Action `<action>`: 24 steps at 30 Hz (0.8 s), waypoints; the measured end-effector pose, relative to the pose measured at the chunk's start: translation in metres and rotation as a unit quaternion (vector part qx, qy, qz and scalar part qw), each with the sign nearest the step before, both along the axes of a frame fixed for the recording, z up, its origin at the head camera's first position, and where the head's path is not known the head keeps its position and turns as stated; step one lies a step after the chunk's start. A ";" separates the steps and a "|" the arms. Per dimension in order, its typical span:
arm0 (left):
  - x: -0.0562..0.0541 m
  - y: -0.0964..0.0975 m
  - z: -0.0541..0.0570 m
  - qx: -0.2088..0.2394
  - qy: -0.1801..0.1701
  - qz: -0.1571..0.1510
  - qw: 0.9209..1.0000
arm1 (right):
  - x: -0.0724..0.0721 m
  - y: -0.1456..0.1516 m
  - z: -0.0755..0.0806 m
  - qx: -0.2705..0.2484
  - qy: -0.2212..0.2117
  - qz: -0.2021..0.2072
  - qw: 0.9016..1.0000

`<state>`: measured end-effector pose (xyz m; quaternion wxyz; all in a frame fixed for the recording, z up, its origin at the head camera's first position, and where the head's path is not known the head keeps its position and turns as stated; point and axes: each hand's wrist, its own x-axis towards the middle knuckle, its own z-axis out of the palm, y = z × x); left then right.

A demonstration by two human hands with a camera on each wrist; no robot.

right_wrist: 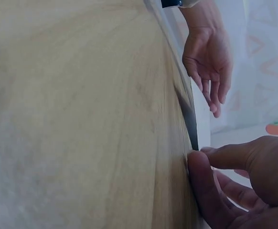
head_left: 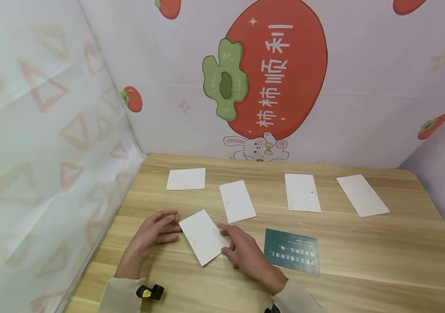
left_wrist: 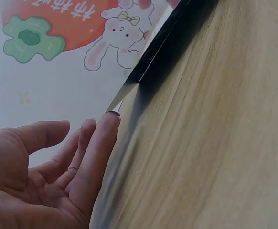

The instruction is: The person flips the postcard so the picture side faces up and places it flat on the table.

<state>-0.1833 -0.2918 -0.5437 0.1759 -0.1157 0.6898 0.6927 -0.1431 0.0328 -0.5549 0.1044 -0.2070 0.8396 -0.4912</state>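
Observation:
A white card [head_left: 204, 238] with a tiny grey mark is held between the two hands, slightly raised over the wooden table. My right hand [head_left: 246, 252] grips its right edge, thumb near the lower corner; in the right wrist view the thumb and a finger meet at the edge of the white card [right_wrist: 202, 114]. Beside the left corner is my left hand [head_left: 156, 230], its fingers loosely extended. The left wrist view shows one fingertip [left_wrist: 111, 121] touching that corner and the card's dark underside [left_wrist: 163, 45].
Along the back of the wooden table [head_left: 363, 256] lie four white cards, among them a sideways one [head_left: 186, 179] and a slanted one [head_left: 363, 195]. A dark green card [head_left: 292, 251] with white writing lies right of my right hand. Printed curtains [head_left: 160, 130] enclose the table.

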 end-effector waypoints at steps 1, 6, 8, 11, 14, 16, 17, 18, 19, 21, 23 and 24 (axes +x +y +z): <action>0.000 0.000 -0.001 0.005 0.000 0.001 1.000 | -0.001 0.000 -0.001 -0.006 -0.011 -0.001 1.000; 0.000 0.002 -0.001 0.003 0.008 -0.004 1.000 | -0.005 0.002 -0.001 -0.045 -0.054 0.001 0.997; 0.000 0.003 -0.001 -0.002 0.012 -0.007 1.000 | -0.005 0.003 0.000 -0.060 -0.070 0.004 0.996; 0.001 0.003 -0.001 -0.006 0.013 -0.007 1.000 | -0.006 0.004 -0.001 -0.070 -0.084 0.009 0.994; 0.001 0.002 -0.002 -0.005 0.016 -0.009 1.000 | -0.006 0.006 0.000 -0.071 -0.086 0.016 0.994; 0.001 0.002 -0.003 -0.003 0.020 -0.014 1.000 | -0.006 0.007 0.001 -0.066 -0.080 0.023 0.994; 0.001 0.002 -0.004 -0.001 0.023 -0.018 1.000 | -0.006 0.007 0.001 -0.063 -0.077 0.027 0.995; 0.001 0.002 -0.004 0.001 0.026 -0.021 0.999 | -0.006 0.007 0.002 -0.060 -0.075 0.030 0.995; 0.001 0.002 -0.005 0.004 0.029 -0.023 0.999 | -0.006 0.007 0.002 -0.057 -0.073 0.034 0.995; 0.001 0.002 -0.006 0.009 0.033 -0.025 0.999 | -0.006 0.008 0.003 -0.051 -0.070 0.040 0.995; 0.000 0.002 -0.007 0.013 0.036 -0.030 0.999 | -0.007 0.008 0.003 -0.045 -0.068 0.045 0.996; 0.000 0.002 -0.007 0.016 0.037 -0.028 0.999 | -0.007 0.008 0.003 -0.042 -0.066 0.046 0.996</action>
